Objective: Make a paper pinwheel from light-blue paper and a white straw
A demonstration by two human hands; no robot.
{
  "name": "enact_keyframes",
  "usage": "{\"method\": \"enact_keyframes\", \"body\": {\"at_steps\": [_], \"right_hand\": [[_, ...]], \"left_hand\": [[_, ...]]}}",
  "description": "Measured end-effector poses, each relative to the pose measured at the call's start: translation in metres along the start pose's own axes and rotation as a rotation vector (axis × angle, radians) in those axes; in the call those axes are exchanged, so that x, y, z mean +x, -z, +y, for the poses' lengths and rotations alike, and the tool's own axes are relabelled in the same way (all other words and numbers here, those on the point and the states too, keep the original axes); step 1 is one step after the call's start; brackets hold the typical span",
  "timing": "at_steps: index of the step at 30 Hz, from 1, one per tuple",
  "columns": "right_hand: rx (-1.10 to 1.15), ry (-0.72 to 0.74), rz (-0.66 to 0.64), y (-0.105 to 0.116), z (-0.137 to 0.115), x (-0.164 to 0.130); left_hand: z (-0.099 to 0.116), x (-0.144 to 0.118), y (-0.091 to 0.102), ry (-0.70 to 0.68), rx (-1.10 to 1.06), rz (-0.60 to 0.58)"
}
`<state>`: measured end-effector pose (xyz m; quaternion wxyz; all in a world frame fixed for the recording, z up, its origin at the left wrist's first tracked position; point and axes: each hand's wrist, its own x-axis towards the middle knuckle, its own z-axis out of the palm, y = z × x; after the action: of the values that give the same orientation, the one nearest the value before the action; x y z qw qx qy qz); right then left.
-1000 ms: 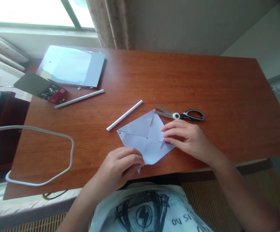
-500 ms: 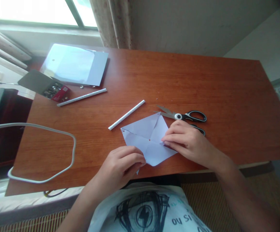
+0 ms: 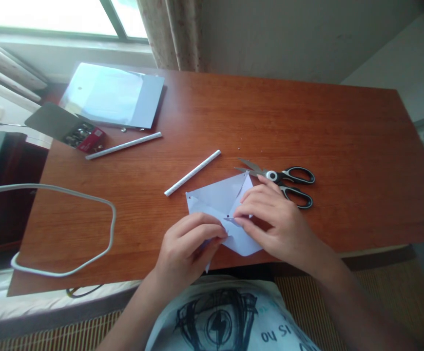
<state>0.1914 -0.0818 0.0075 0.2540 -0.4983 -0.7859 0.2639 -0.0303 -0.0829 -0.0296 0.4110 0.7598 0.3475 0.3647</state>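
Note:
A white sheet of paper (image 3: 215, 196), cut inward from its corners and with a small hole near its middle, lies by the table's front edge. My left hand (image 3: 193, 240) pinches one corner flap at the near left, bending it up toward the centre. From the other side, my right hand (image 3: 270, 214) grips another flap, its tip curled over close to the hole. Small holes show in the two far corners. Just beyond the paper, open scissors (image 3: 272, 176) with black and white handles lie beside my right hand, their blades close to the far corner.
Two white paper straws (image 3: 192, 173) lie left of the paper. At the back left stand an open box of small metal pieces (image 3: 84, 136) and a clear folder (image 3: 113, 97). A white cable (image 3: 111, 214) loops over the table's left side. Tiny scraps dot the wood beyond the scissors.
Both hands have drawn closer together over the paper. The right hand has moved left, folding its flap to the centre and uncovering the scissors' lower handle. The left flap is lifted further inward.

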Motion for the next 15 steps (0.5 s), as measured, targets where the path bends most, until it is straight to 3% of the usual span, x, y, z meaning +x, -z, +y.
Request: {"method": "enact_keyframes", "body": {"at_steps": [15], "right_hand": [[-0.014, 0.048, 0.031, -0.0005, -0.0075, -0.0054]], "left_hand": [[0.0027, 0.0043, -0.0029, 0.025, -0.010, 0.052]]}}
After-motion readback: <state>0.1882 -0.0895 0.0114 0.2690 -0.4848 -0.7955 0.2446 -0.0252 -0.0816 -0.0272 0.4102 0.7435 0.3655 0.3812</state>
